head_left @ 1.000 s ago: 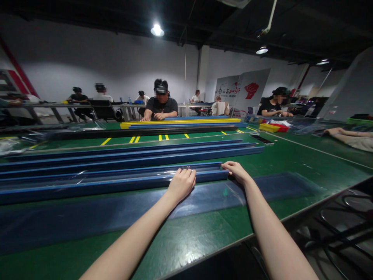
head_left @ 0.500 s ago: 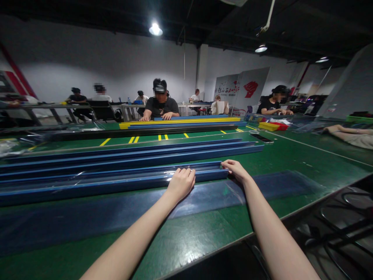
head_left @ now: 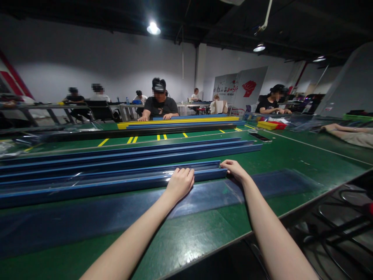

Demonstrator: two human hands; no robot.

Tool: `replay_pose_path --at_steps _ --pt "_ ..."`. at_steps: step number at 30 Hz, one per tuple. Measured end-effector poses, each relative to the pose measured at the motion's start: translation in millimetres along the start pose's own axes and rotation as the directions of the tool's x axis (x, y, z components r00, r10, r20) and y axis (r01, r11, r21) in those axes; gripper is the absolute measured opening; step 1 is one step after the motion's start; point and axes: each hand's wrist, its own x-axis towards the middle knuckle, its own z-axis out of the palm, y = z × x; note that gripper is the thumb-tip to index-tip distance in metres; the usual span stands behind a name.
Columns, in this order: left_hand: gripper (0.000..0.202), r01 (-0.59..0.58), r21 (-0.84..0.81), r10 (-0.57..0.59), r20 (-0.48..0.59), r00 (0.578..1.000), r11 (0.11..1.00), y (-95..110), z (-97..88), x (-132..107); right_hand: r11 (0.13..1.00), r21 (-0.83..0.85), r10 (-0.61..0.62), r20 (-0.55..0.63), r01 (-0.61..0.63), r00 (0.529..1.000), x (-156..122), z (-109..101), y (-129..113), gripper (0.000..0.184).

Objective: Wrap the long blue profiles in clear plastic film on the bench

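A long blue channel strip (head_left: 101, 182) lies across the green table (head_left: 189, 233) in front of me, partly inside a clear plastic sleeve (head_left: 210, 194). My left hand (head_left: 179, 182) rests on top of the strip with its fingers curled over the sleeve's edge. My right hand (head_left: 234, 170) holds the strip's right end, fingers closed on it. More blue strips (head_left: 131, 155) lie side by side just behind.
Yellow, blue and black strips (head_left: 180, 123) lie further back, where a person in black (head_left: 160, 104) sits working. Another person (head_left: 272, 104) sits at the right by red and yellow trays (head_left: 272, 125). A phone (head_left: 261, 137) lies on the table. The table edge runs at right.
Both hands stay on the strip. The view has drifted slightly; nothing else has visibly moved.
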Motion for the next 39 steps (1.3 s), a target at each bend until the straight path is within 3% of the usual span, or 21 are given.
replay_pose_path --at_steps 39 --pt "0.02 0.009 -0.019 -0.008 0.058 0.998 1.0 -1.1 0.6 0.5 0.996 -0.051 0.069 -0.03 -0.07 0.997 1.0 -1.3 -1.1 0.014"
